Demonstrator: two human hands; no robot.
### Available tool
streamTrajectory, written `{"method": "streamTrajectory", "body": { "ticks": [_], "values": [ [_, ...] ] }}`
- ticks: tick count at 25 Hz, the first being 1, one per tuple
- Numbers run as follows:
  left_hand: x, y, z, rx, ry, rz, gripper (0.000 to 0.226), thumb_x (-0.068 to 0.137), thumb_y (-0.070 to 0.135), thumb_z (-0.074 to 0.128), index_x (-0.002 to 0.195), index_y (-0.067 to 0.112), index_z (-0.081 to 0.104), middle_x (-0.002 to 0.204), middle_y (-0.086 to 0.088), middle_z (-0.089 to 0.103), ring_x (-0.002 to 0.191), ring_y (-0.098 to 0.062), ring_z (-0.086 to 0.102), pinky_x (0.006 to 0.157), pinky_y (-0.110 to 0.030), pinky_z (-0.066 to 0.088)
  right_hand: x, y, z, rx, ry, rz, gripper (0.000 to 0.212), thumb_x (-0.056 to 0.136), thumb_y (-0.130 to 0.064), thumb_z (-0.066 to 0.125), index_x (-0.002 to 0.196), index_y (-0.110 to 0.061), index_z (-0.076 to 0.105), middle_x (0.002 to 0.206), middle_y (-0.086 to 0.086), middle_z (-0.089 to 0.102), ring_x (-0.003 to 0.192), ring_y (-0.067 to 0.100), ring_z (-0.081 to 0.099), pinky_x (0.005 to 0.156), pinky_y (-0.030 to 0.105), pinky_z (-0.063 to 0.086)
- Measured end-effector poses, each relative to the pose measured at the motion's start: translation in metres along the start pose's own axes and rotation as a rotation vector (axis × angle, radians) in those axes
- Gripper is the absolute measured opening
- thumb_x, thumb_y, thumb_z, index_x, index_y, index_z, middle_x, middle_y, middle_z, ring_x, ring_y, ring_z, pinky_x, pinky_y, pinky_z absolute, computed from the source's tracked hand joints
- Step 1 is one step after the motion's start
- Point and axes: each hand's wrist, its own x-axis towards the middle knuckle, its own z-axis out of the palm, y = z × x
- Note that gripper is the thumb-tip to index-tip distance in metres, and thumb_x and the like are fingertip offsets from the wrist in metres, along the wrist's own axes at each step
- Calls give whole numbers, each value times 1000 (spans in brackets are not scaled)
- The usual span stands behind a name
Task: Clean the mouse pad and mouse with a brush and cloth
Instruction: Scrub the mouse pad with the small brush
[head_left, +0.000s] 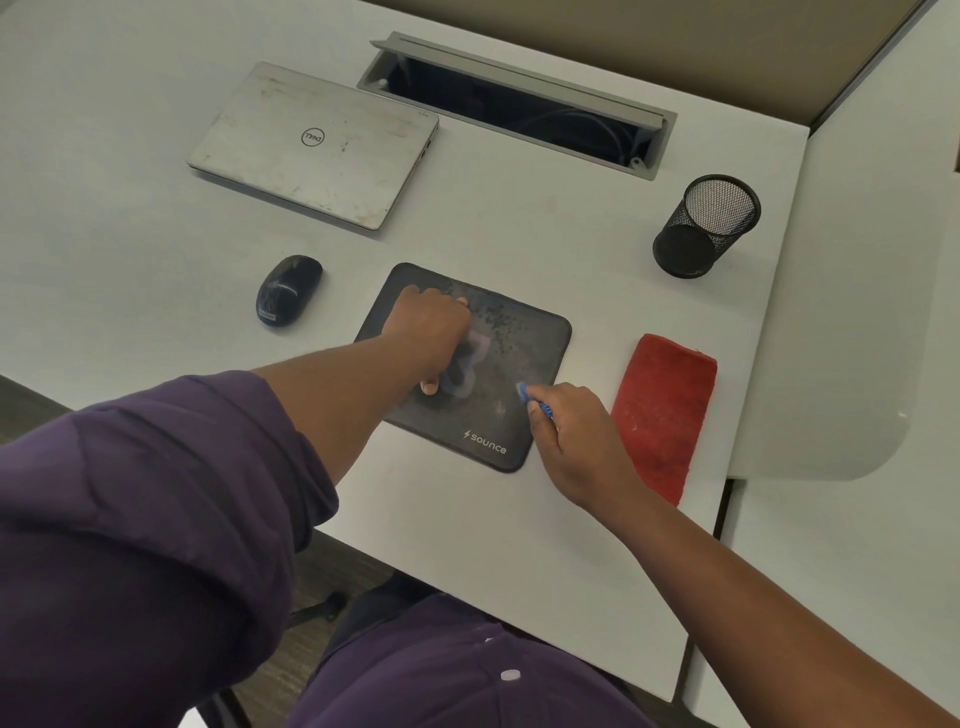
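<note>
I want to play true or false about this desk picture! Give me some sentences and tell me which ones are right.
1. The mouse sits on the mouse pad. False: it lies on the desk, left of the pad.
2. The laptop is closed. True.
3. The right hand holds the red cloth. False: it grips a blue brush; the cloth lies untouched beside the pad.
4. The left hand rests on the pad. True.
5. The mesh pen cup is full of pens. False: it looks empty.

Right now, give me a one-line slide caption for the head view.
Left hand steadies the dusty mouse pad while right hand works a blue brush across it.
</note>
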Motion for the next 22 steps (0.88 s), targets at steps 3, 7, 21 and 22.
{"method": "streamTrajectory", "body": {
  "ticks": [3, 7, 21, 22],
  "values": [
    [-1, 1, 0, 9, -9, 8, 63, 56, 29, 91, 112, 20, 64, 105, 3, 66, 98, -22, 57, 74, -34, 30, 1, -5, 1, 138, -149, 90, 30, 98, -26, 45, 77, -14, 61, 68, -7, 61, 68, 13, 54, 63, 36, 40],
    [-2, -1, -2, 9, -15, 0, 70, 53, 27, 92, 117, 18, 63, 103, 2, 67, 99, -22, 58, 74, -34, 31, 4, -6, -3, 205, 8, 84, 32, 102, -26, 45, 78, -11, 59, 59, 1, 49, 59, 18, 47, 55, 31, 36],
    [-2, 0, -4, -3, -42, -13, 74, 51, 29, 94, 116, 15, 60, 68, 6, 44, 78, -21, 46, 72, -34, 30, 6, -6, 3, 264, -186, 329, 19, 93, -18, 54, 81, -19, 68, 61, -8, 63, 47, 2, 49, 48, 19, 33],
    [-1, 0, -4, -2, -45, -12, 73, 51, 29, 94, 114, 15, 61, 68, 6, 43, 77, -20, 44, 72, -34, 31, 6, -9, 2, 308, -174, 326, 18, 93, -18, 54, 81, -20, 68, 62, -11, 64, 47, 1, 49, 48, 18, 34]
  ]
}}
